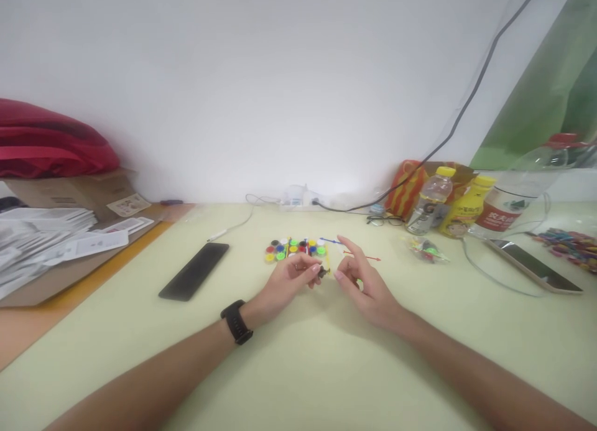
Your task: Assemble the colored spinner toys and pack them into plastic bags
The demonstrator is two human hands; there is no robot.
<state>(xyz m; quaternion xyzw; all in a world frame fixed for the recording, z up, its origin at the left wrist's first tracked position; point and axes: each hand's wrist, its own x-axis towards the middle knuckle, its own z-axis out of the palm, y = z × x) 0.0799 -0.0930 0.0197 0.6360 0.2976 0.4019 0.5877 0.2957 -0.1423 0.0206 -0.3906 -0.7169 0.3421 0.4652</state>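
Note:
My left hand (289,280), with a black watch (237,322) on its wrist, pinches a small dark piece (323,272) between thumb and fingers. Its exact kind is too small to make out. My right hand (370,289) is just to the right, index finger raised and thumb apart from it. A bit of green shows between its curled fingers; whether they hold it I cannot tell. Behind my left hand lies a group of small round coloured discs (280,256), partly hidden, with thin sticks among them. A blue stick (330,240) and a red stick (362,255) lie beyond my right hand.
A black phone (194,272) lies at left, papers (51,238) and a cardboard box (74,194) farther left. On the right are a small clear bag (425,250), bottles (429,201), glasses (386,221), another phone (536,266) and cables. A power strip (296,198) sits against the wall.

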